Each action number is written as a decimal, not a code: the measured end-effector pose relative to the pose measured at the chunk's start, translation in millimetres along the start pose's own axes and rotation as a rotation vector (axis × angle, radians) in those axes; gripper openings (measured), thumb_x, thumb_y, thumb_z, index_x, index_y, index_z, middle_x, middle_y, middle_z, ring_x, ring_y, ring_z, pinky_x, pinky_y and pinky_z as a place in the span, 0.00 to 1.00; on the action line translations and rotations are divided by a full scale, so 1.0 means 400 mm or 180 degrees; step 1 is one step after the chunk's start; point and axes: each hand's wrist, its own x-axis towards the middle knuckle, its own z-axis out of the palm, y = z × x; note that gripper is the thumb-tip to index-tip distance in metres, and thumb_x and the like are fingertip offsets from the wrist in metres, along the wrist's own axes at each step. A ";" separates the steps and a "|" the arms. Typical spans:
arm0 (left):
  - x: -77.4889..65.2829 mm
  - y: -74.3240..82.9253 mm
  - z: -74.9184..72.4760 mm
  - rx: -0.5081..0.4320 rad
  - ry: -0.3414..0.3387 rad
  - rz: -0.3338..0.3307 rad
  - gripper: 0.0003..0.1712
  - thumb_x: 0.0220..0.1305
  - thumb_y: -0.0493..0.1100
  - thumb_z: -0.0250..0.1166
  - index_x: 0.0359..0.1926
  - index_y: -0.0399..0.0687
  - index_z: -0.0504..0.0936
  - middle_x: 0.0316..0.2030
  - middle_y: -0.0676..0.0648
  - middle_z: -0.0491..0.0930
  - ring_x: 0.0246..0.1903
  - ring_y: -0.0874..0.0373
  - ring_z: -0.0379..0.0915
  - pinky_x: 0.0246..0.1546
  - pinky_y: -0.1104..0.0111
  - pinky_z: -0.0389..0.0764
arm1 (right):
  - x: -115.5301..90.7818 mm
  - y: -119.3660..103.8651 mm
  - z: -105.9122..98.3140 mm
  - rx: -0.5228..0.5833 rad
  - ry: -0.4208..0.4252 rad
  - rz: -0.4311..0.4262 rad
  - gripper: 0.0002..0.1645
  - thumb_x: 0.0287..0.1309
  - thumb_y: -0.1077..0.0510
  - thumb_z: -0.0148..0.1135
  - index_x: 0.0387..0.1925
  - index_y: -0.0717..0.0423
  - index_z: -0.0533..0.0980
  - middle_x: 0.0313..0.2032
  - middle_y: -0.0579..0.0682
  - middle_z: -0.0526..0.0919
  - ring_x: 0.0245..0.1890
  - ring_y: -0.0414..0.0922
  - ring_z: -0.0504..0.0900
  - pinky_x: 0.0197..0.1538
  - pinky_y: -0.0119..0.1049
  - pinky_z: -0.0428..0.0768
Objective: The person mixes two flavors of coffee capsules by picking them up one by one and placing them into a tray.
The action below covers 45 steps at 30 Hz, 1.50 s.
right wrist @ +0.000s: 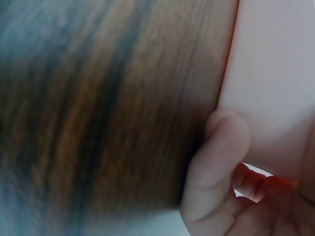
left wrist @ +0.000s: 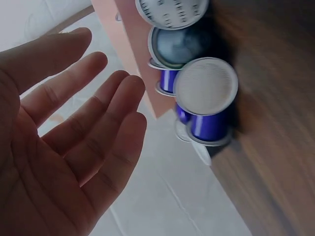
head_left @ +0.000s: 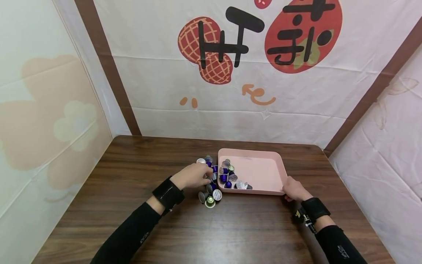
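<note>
A shallow pink tray [head_left: 258, 167] lies on the table with several coffee capsules, blue, silver and green, gathered at its left side. Against its left outer wall sits a loose pile of more capsules, among them a green capsule [head_left: 210, 201] and a white-lidded capsule [head_left: 217, 194]. My left hand [head_left: 192, 175] hovers over that pile. In the left wrist view its fingers are loosely extended, with no capsule between them, beside a blue capsule [left wrist: 209, 128]. At the tray's front right corner, my right hand [head_left: 295, 189] grips the rim; in the right wrist view the thumb [right wrist: 221, 152] lies against the tray wall.
The brown wooden table [head_left: 244, 227] stretches in front of the tray and to both sides. A white printed fabric wall [head_left: 151, 88] stands behind its far edge. More fabric walls stand to the left and right.
</note>
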 end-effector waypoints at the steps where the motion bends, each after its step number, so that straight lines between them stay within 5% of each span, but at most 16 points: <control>1: -0.010 -0.002 0.003 -0.0040 -0.0008 -0.0026 0.02 0.59 0.42 0.67 0.33 0.51 0.81 0.26 0.57 0.75 0.22 0.64 0.68 0.25 0.68 0.71 | 0.000 -0.001 0.000 0.0001 0.0002 0.0001 0.19 0.55 0.67 0.48 0.48 0.74 0.59 0.27 0.60 0.72 0.19 0.47 0.76 0.22 0.39 0.79; 10: -0.079 -0.022 0.042 -0.0193 -0.0132 0.0262 0.08 0.56 0.40 0.69 0.39 0.48 0.83 0.38 0.52 0.76 0.38 0.58 0.75 0.38 0.66 0.75 | 0.003 -0.004 -0.002 -0.0036 -0.0030 0.0063 0.22 0.56 0.67 0.45 0.51 0.76 0.58 0.28 0.60 0.72 0.19 0.47 0.76 0.22 0.38 0.79; 22: -0.093 -0.021 0.090 -0.0007 -0.0118 0.0499 0.09 0.52 0.37 0.71 0.35 0.53 0.82 0.39 0.54 0.76 0.36 0.63 0.71 0.38 0.68 0.74 | -0.003 0.000 0.007 -0.0047 0.0021 -0.0005 0.19 0.54 0.68 0.45 0.48 0.74 0.59 0.26 0.60 0.72 0.18 0.46 0.76 0.21 0.38 0.78; 30: -0.096 -0.027 0.099 0.0019 -0.0023 0.0454 0.08 0.53 0.37 0.69 0.35 0.52 0.82 0.36 0.53 0.77 0.35 0.62 0.72 0.37 0.66 0.75 | 0.000 0.004 0.005 -0.0044 0.0021 -0.0017 0.19 0.55 0.68 0.45 0.48 0.74 0.59 0.27 0.60 0.72 0.19 0.47 0.76 0.21 0.38 0.78; 45: -0.106 -0.038 0.110 0.0064 -0.0167 0.0203 0.12 0.52 0.36 0.69 0.37 0.53 0.80 0.33 0.56 0.73 0.30 0.62 0.66 0.33 0.68 0.70 | -0.003 0.006 0.004 -0.0006 0.0021 -0.0014 0.22 0.54 0.68 0.45 0.50 0.75 0.58 0.28 0.61 0.71 0.19 0.47 0.76 0.22 0.39 0.79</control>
